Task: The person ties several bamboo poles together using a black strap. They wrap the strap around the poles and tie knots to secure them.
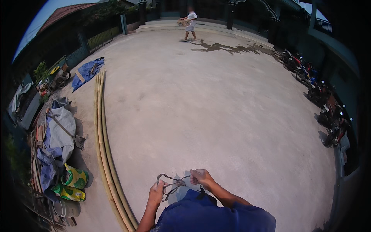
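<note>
A dark, twisted strap or cord [171, 188] hangs in loose loops between my two hands, in front of my body. My left hand [156, 192] grips the looped part at its left side. My right hand [201, 177] pinches one end, with the fingers curled in. Below the cord lies the pale concrete ground [220, 116]. My feet are mostly hidden by the hands and the blue shirt [214, 216].
Long bamboo poles [101, 130] lie at my left. Beyond them are a shovel [65, 127], grey sheeting [62, 123], yellow-green sacks [76, 177] and a bucket [67, 208]. A blue tarp [87, 71] lies farther off. Motorcycles [324, 110] line the right. Ahead, a person [191, 21] carries a cardboard box [183, 22].
</note>
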The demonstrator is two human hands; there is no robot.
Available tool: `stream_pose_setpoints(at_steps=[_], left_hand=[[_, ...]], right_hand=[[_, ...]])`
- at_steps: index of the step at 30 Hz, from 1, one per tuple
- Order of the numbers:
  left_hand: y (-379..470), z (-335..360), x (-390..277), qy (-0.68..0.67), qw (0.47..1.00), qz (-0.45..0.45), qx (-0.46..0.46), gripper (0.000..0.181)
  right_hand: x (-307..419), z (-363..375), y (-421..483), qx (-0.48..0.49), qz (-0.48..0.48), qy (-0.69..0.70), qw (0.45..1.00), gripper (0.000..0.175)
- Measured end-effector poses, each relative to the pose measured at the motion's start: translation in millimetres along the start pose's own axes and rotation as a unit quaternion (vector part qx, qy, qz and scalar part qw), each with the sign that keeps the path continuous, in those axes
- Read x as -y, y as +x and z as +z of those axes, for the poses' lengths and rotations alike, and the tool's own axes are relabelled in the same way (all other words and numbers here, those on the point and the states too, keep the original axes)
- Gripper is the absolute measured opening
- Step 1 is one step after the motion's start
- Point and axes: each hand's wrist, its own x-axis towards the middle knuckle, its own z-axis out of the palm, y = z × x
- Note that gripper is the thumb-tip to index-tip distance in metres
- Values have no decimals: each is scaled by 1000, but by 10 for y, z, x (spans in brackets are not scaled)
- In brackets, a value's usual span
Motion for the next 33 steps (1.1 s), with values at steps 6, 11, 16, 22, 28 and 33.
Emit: stream_pose_setpoints(at_steps=[6, 11, 16, 22, 28, 33], left_hand=[[958, -435, -635, -36, 999, 13, 0, 62], [1519, -656, -1070, -117, 992, 47, -24, 63], [2507, -993, -1033, -108, 993, 48, -23, 61], [3765, -1501, -1463, 69, 996, 52, 18, 58], [4858, -2166, -2005, 166, 967, 171, -89, 47], [5705, -2703, -2611, 176, 976, 120, -36, 44]], right_hand=[[1277, 689, 1234, 168, -270, -292, 902, 51], [1874, 1255, 1842, 337, -185, -382, 841, 66], [1815, 1363, 2669, 270, -117, -318, 901, 52], [2386, 1444, 3776, 185, -42, -246, 951, 31], [3147, 1628, 4852, 66, -28, 160, 984, 25], [3673, 1867, 5778, 43, 51, 146, 987, 37]])
